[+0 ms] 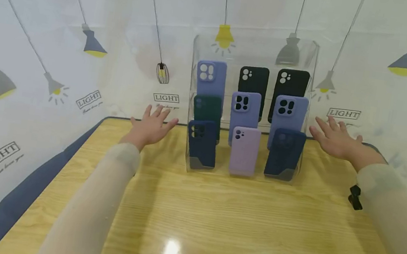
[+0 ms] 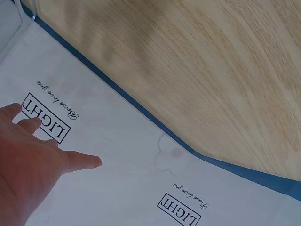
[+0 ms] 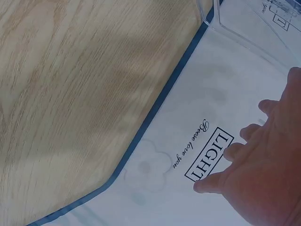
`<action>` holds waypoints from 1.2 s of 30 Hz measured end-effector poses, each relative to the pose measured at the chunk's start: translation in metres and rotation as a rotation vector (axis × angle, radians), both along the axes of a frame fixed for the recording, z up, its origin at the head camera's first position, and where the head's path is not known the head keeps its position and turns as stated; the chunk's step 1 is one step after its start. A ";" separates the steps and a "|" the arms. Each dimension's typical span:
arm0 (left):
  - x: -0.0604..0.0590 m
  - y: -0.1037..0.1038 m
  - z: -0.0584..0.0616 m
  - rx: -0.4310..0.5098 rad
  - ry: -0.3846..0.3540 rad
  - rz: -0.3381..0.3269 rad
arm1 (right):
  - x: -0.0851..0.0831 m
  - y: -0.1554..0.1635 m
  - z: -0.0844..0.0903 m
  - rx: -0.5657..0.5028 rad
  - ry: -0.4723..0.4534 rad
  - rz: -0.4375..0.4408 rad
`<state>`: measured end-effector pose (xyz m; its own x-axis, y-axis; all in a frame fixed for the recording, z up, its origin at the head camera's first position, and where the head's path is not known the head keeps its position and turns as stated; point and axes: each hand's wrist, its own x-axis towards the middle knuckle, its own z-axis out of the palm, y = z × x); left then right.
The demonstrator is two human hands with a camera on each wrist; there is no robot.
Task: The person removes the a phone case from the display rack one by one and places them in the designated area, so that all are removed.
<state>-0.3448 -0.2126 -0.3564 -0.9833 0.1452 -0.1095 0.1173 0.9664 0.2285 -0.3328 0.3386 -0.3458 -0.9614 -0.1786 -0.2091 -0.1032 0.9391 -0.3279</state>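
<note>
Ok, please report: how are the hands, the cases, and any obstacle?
Left hand, right hand spread, empty. Nine cases in clear rack, between hands. No obstacle seen; black object near right sleeve.

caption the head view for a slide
Nine phone cases in three rows on a clear rack between the left grip and right grip.
</note>
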 end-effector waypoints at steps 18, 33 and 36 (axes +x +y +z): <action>0.010 -0.008 0.035 0.164 -0.064 -0.142 | 0.023 -0.012 0.044 -0.276 -0.097 0.208; 0.035 0.019 -0.009 0.305 -0.236 -0.265 | 0.049 -0.025 0.007 -0.212 -0.263 0.234; 0.035 0.023 -0.020 0.292 -0.257 -0.255 | 0.049 -0.026 -0.004 -0.219 -0.294 0.222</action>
<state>-0.3096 -0.1894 -0.3763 -0.8583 0.4402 -0.2637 0.2468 0.8047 0.5399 -0.2840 0.3130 -0.3499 -0.7997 -0.4451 -0.4030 -0.1668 0.8094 -0.5630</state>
